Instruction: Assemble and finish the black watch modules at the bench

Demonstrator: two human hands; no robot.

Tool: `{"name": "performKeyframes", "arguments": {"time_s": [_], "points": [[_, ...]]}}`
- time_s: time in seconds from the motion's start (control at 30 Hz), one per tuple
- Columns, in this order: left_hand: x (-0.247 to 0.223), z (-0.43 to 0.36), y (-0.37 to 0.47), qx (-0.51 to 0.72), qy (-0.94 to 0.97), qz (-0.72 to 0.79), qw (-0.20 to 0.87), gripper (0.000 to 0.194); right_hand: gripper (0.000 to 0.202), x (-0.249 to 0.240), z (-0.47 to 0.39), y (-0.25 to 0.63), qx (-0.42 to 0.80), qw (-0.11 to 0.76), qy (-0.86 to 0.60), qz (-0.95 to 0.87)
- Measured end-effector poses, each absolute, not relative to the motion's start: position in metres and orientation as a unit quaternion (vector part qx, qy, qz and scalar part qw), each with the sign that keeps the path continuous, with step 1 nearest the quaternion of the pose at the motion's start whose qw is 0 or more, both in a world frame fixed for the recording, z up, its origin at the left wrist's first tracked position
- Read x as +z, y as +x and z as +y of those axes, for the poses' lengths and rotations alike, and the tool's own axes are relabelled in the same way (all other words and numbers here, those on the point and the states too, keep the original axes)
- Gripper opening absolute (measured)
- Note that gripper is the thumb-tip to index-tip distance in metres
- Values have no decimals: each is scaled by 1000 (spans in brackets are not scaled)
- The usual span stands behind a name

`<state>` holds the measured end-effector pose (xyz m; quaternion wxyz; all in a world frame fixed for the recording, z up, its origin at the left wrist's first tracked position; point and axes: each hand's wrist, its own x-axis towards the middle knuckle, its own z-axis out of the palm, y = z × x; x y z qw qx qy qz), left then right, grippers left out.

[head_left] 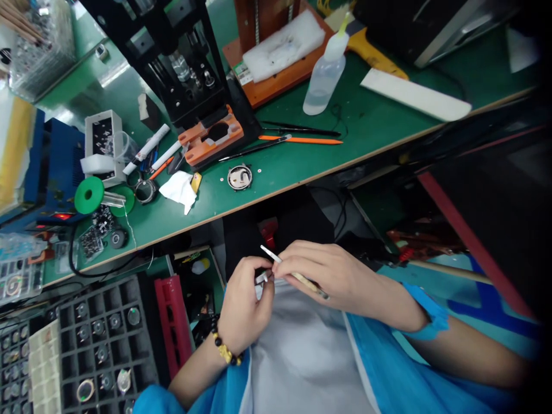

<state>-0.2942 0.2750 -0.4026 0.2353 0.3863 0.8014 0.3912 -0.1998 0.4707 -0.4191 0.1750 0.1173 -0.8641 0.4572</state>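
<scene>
Close to my lap, my left hand [245, 307] is closed on a small silvery part [261, 278], mostly covered by the fingers. My right hand [334, 275] pinches a thin pale stick [307, 282] that slants across the fingers, one end pointing up and left. The fingertips of both hands meet around the small part, whose exact kind I cannot make out. Beyond them, near the edge of the green bench [280, 175], lies a round open watch case [240, 177] with its inside showing.
A black press with an orange fixture [211, 135] stands on the bench. Right of it are an orange pen [302, 140], dark tweezers [254, 148] and a squeeze bottle [324, 77]. A white cloth [179, 188] and green spool [89, 195] lie left. Lower left, a compartment tray [116, 305] holds watch parts.
</scene>
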Motion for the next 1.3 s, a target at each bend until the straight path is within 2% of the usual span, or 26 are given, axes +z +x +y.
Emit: {"name": "performKeyframes", "arguments": {"time_s": [0.3, 0.63, 1.0, 1.3], "points": [[-403, 276, -292, 365, 379, 820, 227, 23, 9, -425, 464, -207, 495, 168, 97, -847], [-406, 278, -292, 388, 354, 821, 225, 24, 14, -427, 457, -208, 485, 211, 70, -845], [-406, 279, -293, 429, 301, 805, 279, 20, 14, -430, 459, -210, 495, 234, 56, -835], [-412, 280, -297, 482, 241, 774, 331, 11, 16, -428, 461, -210, 498, 236, 53, -833]]}}
